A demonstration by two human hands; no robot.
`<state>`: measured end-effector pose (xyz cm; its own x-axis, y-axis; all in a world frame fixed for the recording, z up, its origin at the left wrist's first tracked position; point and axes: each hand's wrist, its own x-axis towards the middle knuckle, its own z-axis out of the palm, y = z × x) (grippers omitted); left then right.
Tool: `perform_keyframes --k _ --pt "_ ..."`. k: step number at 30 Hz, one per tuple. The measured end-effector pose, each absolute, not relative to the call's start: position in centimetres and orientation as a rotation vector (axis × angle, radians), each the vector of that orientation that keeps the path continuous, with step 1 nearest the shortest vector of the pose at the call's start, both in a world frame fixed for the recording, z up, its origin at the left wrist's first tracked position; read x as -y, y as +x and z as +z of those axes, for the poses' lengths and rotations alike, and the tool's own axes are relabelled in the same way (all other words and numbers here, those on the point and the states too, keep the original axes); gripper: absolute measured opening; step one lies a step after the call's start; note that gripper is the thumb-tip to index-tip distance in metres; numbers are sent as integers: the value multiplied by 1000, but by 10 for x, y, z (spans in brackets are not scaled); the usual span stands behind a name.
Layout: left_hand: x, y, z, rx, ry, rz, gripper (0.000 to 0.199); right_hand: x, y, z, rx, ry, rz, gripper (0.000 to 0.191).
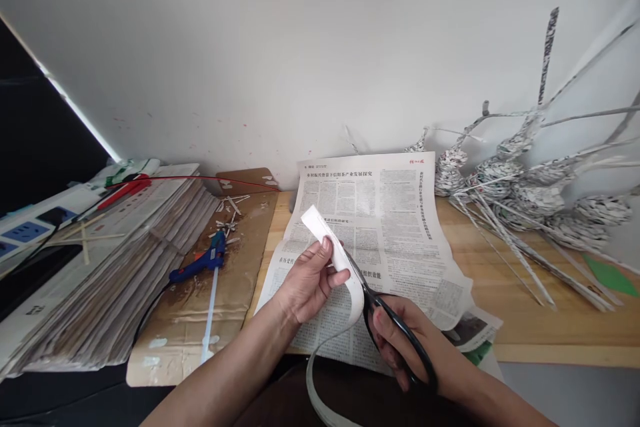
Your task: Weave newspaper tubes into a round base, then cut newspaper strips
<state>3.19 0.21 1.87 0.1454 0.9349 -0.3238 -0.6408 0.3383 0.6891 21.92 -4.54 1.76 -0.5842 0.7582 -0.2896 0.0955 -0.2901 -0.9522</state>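
Note:
My left hand (313, 280) pinches a long white paper strip (356, 303) near its upper end, thumb on top. The strip's far end juts past my thumb, and its tail curls down over the table edge. In my right hand (400, 333) is a pair of black-handled scissors (373, 300), fingers in the loops. Their blades point up and left and lie along the strip's right edge; I cannot tell how far apart they are. Under both hands a newspaper sheet (400, 213) is spread on the wooden table (530, 320).
At left, a blue glue gun (200, 263) rests on brown cardboard (240, 280) beside paper scraps. A tall stack of newspapers (120, 280) carries a power strip (30, 230). Woven newspaper pieces (500, 180) with long rolled paper sticks (515, 257) stand at the right against the wall.

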Motion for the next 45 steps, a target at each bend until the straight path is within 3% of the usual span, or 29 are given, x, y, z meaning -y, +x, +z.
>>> perform_keyframes --k 7,16,21,37,45 --pt "3 40 18 -823 457 1047 31 43 219 23 1532 -955 1902 60" --pt "1 39 17 -829 399 1152 18 44 215 18 1461 -1064 1878 62" --pt "0 38 21 -833 422 1158 29 44 217 19 1500 -1115 1890 63" --pt "0 40 12 -780 437 1105 23 43 214 19 1453 -1064 1896 62" --pt "2 41 12 -826 458 1141 31 43 215 1 1438 -1045 1904 58"
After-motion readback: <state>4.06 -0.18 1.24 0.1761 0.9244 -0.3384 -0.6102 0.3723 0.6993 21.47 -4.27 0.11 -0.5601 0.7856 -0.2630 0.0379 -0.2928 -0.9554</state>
